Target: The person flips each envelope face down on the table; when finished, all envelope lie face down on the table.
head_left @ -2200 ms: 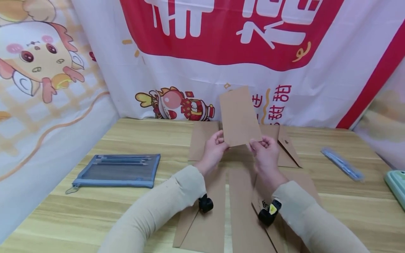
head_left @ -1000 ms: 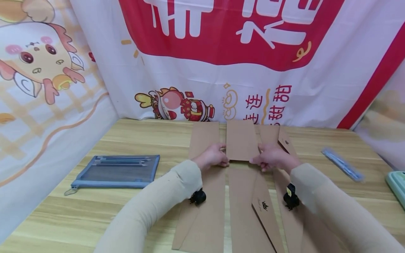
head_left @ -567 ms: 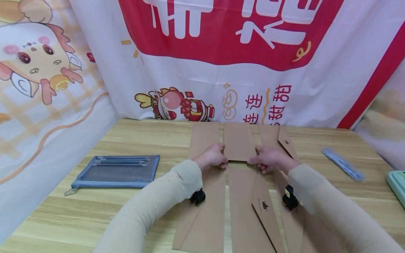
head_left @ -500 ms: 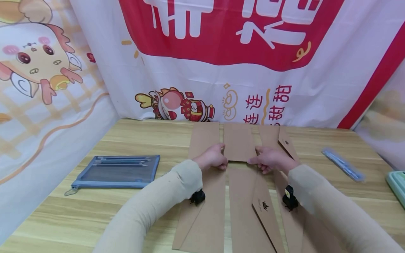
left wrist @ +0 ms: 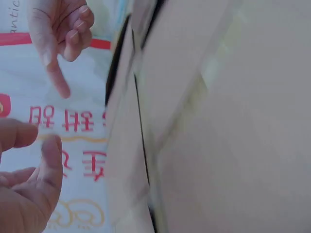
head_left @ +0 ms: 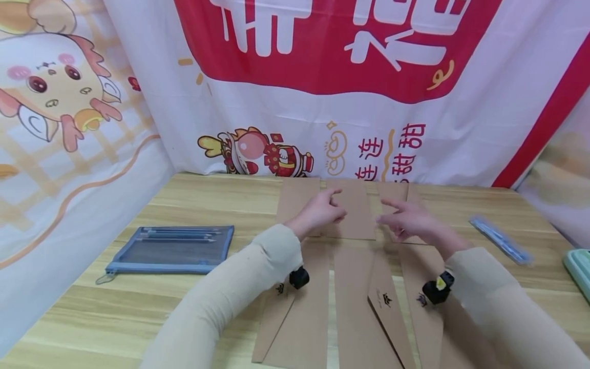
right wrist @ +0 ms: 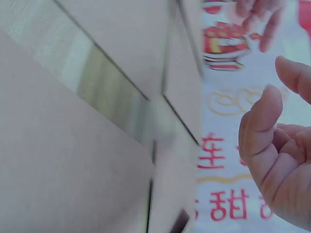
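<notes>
A plain brown kraft envelope (head_left: 355, 205) lies flat in the middle of the back row on the table. Over its left part hovers my left hand (head_left: 322, 211), index finger extended, the other fingers loosely curled, holding nothing. My right hand (head_left: 407, 221) is held above the back right envelope (head_left: 394, 191), thumb and index finger apart, nothing between them. To the left lies another back envelope (head_left: 295, 202), partly behind my left hand. In the left wrist view my left thumb and fingers (left wrist: 51, 160) stand apart, facing the right hand.
The front row has a left envelope (head_left: 309, 318), a middle one (head_left: 355, 302) with a crown-printed flap, and a right one (head_left: 421, 269). A blue mesh pencil pouch (head_left: 175, 251) lies left; a clear slim packet (head_left: 500, 240) and a green case (head_left: 578, 271) lie right.
The middle back envelope was held up, then lowered flat between the other two and shifted slightly left. Both hands have since let go and lifted off it, the right hand moving rightward.
</notes>
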`<state>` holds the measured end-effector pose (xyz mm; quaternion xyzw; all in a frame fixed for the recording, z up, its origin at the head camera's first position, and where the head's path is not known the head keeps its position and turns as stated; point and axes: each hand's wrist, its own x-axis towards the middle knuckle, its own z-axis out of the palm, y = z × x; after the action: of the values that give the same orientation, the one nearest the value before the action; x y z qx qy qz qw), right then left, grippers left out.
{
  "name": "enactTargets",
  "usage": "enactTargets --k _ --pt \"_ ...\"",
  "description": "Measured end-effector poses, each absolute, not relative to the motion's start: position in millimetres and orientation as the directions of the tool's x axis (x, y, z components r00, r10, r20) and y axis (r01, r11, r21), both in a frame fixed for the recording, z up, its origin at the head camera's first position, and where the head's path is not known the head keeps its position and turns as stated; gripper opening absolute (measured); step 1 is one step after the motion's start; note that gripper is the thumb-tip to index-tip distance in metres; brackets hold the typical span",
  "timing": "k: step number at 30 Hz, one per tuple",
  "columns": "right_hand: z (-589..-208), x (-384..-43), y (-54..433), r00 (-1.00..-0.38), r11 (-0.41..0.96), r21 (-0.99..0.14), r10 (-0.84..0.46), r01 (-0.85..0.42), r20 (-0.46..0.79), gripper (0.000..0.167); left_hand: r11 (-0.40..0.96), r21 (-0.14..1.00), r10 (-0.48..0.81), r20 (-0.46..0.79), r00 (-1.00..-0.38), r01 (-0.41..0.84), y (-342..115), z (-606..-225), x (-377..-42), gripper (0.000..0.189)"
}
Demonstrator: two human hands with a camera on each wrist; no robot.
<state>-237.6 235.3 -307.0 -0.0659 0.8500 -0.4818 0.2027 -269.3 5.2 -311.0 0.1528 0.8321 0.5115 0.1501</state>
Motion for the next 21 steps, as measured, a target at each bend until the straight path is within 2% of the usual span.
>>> enactTargets --k 5,8,13,21 --pt "-296.6 -226.3 259.4 -0.945 0.536 -0.844 -0.255 0.04 -0.207 0.075 0.348 0.925 0.394 0.005 -0.919 0.154 30.5 -308.6 -265.7 0.06" --pt "-298.6 -222.5 277.3 -0.959 0.531 -0.846 -0.216 0.041 -0.182 0.074 0.275 0.951 0.393 0.026 -0.919 0.144 46.6 -315.4 -262.4 0.06" --pt "-310.6 -219.5 309.0 -0.963 0.491 -0.87 -0.208 0.047 -0.169 0.069 0.178 0.983 0.369 -0.027 -0.929 0.042 70.2 -331.5 -258.6 0.059" --pt "-329.1 -226.8 345.1 -0.95 0.427 -0.897 -0.218 0.115 -0.226 0.073 0.13 0.989 0.387 -0.121 -0.914 -0.076 98.8 -350.6 -254.9 0.064"
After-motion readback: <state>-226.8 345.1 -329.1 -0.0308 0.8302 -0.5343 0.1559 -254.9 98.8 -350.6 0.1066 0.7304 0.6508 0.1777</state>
